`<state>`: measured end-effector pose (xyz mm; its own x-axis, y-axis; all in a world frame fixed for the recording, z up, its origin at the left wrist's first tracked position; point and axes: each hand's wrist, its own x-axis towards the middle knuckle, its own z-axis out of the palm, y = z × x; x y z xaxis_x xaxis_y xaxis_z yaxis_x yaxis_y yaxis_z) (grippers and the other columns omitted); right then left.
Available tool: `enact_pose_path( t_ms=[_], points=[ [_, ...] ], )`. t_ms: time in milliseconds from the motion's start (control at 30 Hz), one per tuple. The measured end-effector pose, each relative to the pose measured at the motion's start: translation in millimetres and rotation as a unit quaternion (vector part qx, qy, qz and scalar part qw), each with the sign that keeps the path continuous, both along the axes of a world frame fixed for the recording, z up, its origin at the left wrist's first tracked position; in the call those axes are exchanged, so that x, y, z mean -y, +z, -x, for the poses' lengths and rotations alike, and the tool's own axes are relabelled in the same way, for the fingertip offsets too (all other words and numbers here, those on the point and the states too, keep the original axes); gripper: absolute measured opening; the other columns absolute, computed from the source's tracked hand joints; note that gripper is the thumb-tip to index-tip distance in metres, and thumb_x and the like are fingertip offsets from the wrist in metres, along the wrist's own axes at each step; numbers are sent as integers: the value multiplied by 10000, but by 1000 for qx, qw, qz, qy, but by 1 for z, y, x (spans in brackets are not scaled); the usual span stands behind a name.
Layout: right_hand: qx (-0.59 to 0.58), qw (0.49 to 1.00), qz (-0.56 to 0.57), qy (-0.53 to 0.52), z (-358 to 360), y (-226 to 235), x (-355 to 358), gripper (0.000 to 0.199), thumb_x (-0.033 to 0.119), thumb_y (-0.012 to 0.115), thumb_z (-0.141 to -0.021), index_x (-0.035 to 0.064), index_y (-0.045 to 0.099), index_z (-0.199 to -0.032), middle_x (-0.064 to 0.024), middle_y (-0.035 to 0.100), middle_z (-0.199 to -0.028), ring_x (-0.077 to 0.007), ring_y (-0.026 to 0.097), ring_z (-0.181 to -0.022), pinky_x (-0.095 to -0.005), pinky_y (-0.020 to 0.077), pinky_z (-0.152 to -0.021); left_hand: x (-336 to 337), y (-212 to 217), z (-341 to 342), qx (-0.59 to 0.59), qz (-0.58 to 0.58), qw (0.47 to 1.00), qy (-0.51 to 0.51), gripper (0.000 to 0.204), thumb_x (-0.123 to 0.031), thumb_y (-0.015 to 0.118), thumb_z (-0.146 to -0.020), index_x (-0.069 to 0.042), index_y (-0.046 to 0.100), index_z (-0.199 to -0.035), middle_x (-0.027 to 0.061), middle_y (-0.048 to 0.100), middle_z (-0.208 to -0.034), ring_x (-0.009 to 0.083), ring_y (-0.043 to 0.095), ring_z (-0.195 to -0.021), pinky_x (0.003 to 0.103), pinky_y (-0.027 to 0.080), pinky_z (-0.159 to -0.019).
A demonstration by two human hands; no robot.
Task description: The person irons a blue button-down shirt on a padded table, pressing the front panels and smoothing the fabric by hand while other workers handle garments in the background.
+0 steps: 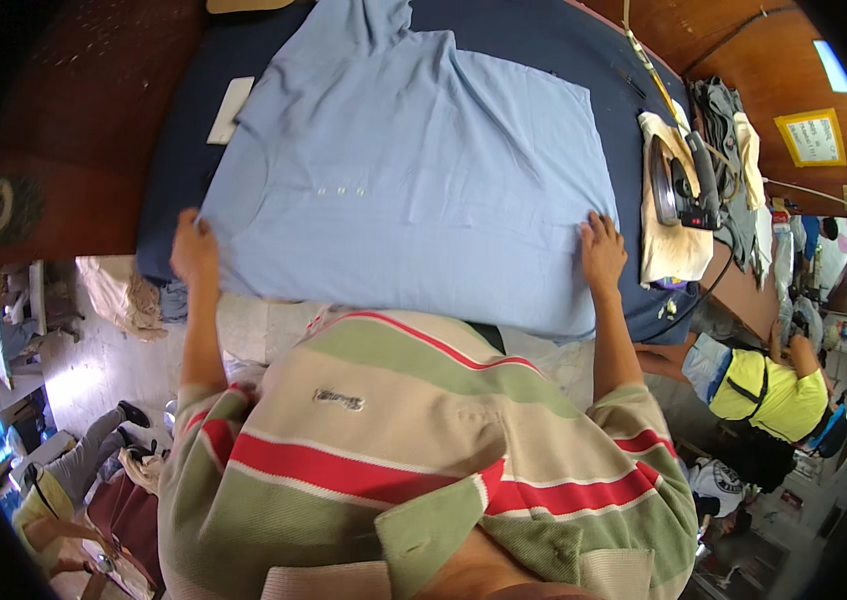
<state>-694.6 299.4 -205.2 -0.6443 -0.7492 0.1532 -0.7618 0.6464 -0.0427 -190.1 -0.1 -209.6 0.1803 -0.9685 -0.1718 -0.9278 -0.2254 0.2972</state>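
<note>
A light blue shirt (414, 170) lies spread flat on a dark blue padded table (534, 40). My left hand (194, 250) holds the shirt's near left corner at the table's edge. My right hand (602, 250) rests flat on the shirt's near right edge, fingers spread and pressing the cloth down. Three small buttons show near the middle of the shirt.
A clothes iron (682, 180) sits on a cream cloth (672, 250) at the table's right end, beside a heap of garments (734, 170). A white card (229, 110) lies at the left of the shirt. A person in a yellow top (769, 390) is at the right, another person (94, 450) sits at the lower left.
</note>
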Motion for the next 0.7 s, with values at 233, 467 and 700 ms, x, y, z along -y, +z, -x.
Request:
enact_pose_path(
  t_ms=[233,467,700],
  points=[
    [148,982,116,-6,86,-1,102,446,433,458,-896,91,580,-1154,-163,534,-1177,-335,495,-1084,-443,384,-907,89,11,79,22,226,958,-177,428,-300,519,-869,-152,463,-1267,81,500,-1275,273,458,-1186,491,338,-943],
    [46,984,127,-115,176,-35,215,407,372,528,-862,37,579,-1088,-192,585,-1039,-347,546,-997,-428,432,-829,194,1,160,111,50,963,-241,420,-350,498,-886,-150,476,-1254,105,478,-1300,256,443,-1203,502,337,-942],
    [26,988,151,-29,217,-40,223,332,322,518,-872,58,551,-1071,-130,562,-1068,-341,508,-1021,-435,404,-863,199,22,175,146,200,938,-242,490,-134,552,-835,-151,426,-1308,111,491,-1290,263,486,-1157,430,368,-918]
  ],
)
